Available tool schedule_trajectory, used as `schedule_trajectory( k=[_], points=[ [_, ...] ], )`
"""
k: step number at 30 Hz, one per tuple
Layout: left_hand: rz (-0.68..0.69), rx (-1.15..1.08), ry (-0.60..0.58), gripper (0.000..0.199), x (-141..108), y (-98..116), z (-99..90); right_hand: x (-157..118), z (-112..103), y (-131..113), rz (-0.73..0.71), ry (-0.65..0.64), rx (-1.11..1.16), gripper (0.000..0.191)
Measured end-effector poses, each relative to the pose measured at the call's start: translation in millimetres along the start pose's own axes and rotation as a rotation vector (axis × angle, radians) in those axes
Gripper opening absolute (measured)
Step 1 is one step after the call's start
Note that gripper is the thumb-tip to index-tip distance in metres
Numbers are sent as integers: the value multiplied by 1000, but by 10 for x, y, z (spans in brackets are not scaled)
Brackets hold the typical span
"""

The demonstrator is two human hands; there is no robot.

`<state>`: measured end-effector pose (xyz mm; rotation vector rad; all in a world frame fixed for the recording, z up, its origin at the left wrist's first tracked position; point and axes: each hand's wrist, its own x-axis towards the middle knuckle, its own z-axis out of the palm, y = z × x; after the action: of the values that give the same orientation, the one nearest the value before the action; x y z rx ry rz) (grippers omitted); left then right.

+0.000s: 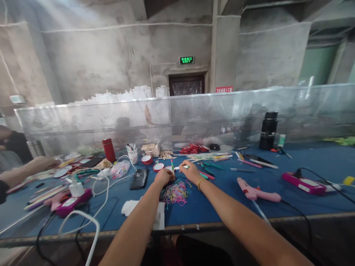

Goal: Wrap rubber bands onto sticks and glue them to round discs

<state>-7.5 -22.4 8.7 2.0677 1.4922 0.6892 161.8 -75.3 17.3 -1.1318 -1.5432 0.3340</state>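
Note:
My right hand (pixel 190 168) is closed around a white marker pen (pixel 181 167) with a green end. Its tip points left, close to a small upright stick (pixel 172 164) with red and green bands. The lower end of that stick is between the fingers of my left hand (pixel 164 177), which are closed on it. I cannot tell whether the pen tip touches the stick. Just below both hands lies a heap of colourful elastic loops (pixel 175 193). Small red-rimmed round drums (pixel 158 167) stand beyond my left hand.
A dark phone (pixel 139 178) and white tissue (pixel 159 216) lie left of the loops. Pliers (pixel 212 166), a pink glue gun (pixel 259 192) and a magenta power strip (pixel 303 183) are on the right. Cables cross the left side, where another person's hand (pixel 46 162) reaches in.

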Motion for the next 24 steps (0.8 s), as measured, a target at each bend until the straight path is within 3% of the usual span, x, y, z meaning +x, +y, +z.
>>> schedule_trajectory(
  k=[24],
  points=[
    [-26,153,30,16,-142,174,-163,5,-28,-80,0,4,15,14]
  ],
)
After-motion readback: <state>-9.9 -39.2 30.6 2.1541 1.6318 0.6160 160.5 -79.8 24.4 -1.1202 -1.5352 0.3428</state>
